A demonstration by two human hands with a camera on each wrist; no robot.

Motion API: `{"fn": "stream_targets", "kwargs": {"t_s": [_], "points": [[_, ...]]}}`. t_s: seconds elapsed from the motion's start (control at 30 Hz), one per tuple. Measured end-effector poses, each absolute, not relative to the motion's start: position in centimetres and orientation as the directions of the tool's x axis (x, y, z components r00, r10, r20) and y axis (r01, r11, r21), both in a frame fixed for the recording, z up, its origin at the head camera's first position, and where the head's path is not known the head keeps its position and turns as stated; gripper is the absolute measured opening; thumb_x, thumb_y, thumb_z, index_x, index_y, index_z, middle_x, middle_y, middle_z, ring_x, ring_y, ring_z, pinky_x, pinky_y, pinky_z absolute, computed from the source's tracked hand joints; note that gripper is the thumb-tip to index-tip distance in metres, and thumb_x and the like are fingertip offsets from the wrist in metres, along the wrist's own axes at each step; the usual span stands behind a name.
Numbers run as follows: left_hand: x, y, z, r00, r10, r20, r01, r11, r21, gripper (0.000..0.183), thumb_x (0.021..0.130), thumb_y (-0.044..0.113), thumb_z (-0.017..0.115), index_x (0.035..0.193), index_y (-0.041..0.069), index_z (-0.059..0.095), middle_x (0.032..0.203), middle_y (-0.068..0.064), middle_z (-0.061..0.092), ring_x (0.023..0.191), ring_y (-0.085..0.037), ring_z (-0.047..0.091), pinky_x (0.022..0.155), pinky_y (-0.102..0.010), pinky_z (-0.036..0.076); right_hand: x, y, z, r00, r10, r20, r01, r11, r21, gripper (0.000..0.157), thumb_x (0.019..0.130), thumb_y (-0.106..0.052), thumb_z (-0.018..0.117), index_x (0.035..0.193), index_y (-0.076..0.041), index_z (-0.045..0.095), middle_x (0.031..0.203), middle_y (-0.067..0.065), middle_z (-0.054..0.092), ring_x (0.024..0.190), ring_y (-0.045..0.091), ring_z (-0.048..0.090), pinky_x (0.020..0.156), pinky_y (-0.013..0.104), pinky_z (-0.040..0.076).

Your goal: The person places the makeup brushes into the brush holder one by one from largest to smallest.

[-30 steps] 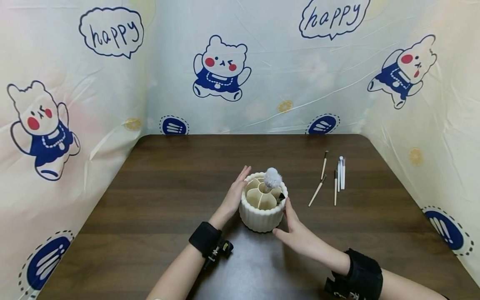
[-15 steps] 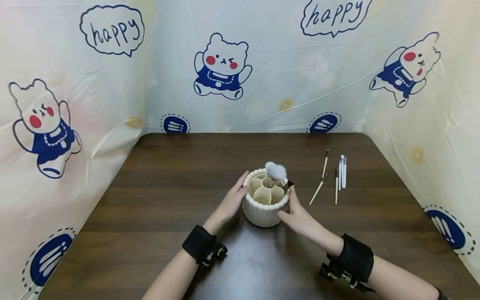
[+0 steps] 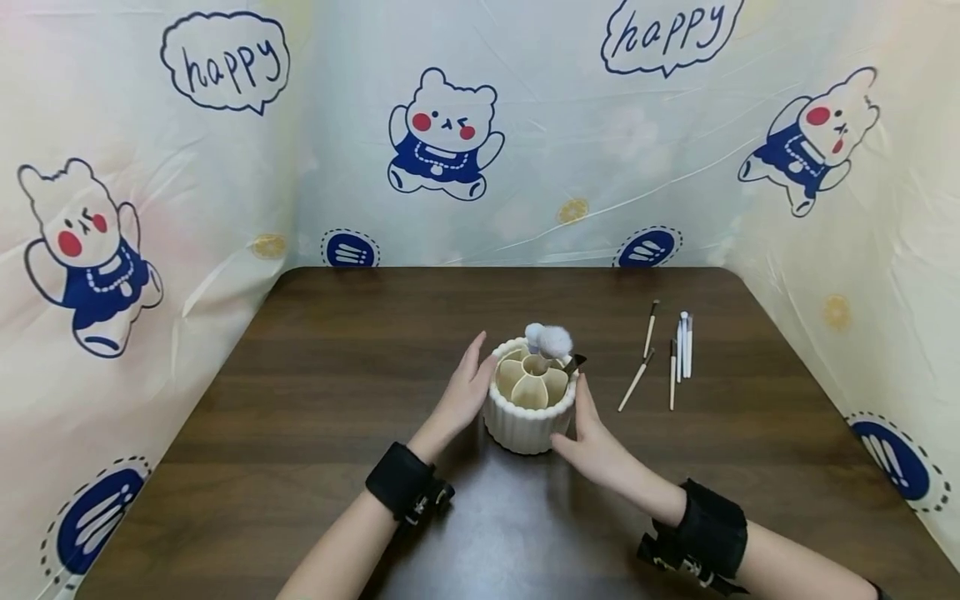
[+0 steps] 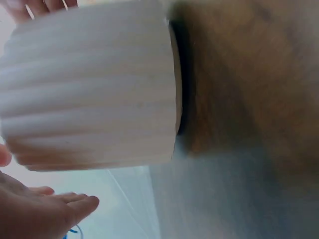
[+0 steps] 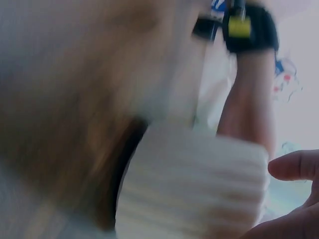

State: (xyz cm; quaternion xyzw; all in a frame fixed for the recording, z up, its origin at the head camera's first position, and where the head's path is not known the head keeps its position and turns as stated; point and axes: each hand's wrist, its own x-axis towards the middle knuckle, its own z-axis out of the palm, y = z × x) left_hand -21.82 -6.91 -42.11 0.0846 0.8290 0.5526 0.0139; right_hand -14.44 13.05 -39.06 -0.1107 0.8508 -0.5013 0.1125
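Observation:
A cream, ribbed brush holder [image 3: 527,429] with petal-shaped compartments stands on the dark wooden table. From its far right side a fluffy grey-white brush head [image 3: 556,341] and a dark brush tip [image 3: 576,363] stick up. My left hand [image 3: 463,393] is at the holder's left side with its fingers fairly straight; the left wrist view shows a gap under the ribbed wall [image 4: 94,94]. Along the right side lies my right hand [image 3: 596,446], fingers extended toward the back and thumb by the lower front. In the right wrist view the thumb [image 5: 294,165] is right at the holder's edge.
Several thin light-handled brushes [image 3: 636,382] lie on the table [image 3: 337,358] to the right of the holder, some with white parts [image 3: 684,346]. A patterned curtain [image 3: 525,125] surrounds the table at the back and sides.
The brush holder has turned counterclockwise and shifted slightly away, bringing another pale brush head and the dark tip into clearer view. My left fingers have just spread off its rim.

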Motion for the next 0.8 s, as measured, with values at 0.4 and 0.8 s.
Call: {"fn": "stream_targets", "kwargs": {"t_s": [0.4,0.8], "points": [[-24.6,-6.5,-43.0,-0.952,0.306,0.001,0.07,0.212,0.975,0.054,0.104,0.035,0.02,0.149,0.009,0.032,0.156,-0.01,0.031,0.147,-0.026,0.023,0.119,-0.047,0.018,-13.2,12.2,-38.5,-0.934,-0.323,-0.154,-0.015,0.464,-0.886,0.096,0.086,-0.007,0.054,0.144,0.012,-0.02,0.153,0.028,-0.024,0.145,0.04,-0.018,0.117,0.057,-0.002],[-21.6,-7.3,-42.4,-0.964,0.268,-0.002,0.101,0.368,0.924,0.047,0.1,0.028,0.039,0.145,0.012,0.04,0.147,-0.013,0.045,0.137,-0.029,0.041,0.111,-0.047,0.034,-16.2,13.6,-38.9,-0.942,-0.302,-0.144,-0.04,0.529,-0.848,0.104,0.073,-0.003,0.054,0.144,0.012,-0.021,0.153,0.03,-0.023,0.145,0.04,-0.016,0.118,0.055,0.001]]}}
